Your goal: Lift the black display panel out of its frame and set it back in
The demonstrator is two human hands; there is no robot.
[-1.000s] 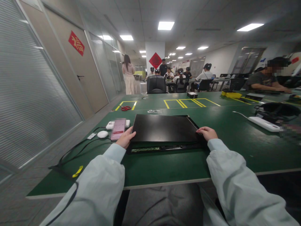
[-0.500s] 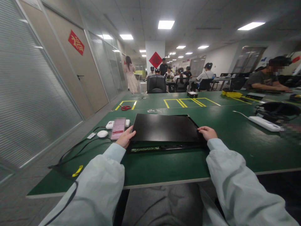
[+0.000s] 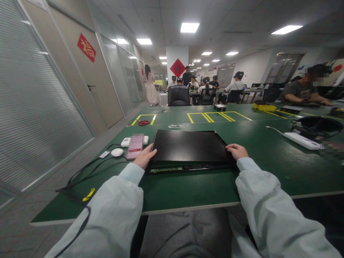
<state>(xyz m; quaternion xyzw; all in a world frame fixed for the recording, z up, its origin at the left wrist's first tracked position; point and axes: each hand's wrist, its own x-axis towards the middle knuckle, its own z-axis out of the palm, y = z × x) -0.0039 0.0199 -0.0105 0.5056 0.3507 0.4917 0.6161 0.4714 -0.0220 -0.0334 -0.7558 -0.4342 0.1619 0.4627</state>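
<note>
A dark, glossy screen panel lies a little askew over a black frame in front of me. Along the near side a gap between the two shows a strip of green circuit board. My left hand is closed on the panel's left edge, thumb on top. At the right edge, my right hand pinches the panel between thumb and fingers; whether it also grips the frame's rim, I cannot tell. The undersides of both hands' grips are hidden.
Left of the panel are a phone, a white round case and black cables. Red scissors and small metal pieces lie beyond. A white power strip is at right. A person sits at far right.
The panel's left edge and my left hand have shifted very slightly to the right. My right hand stays at the right edge.
</note>
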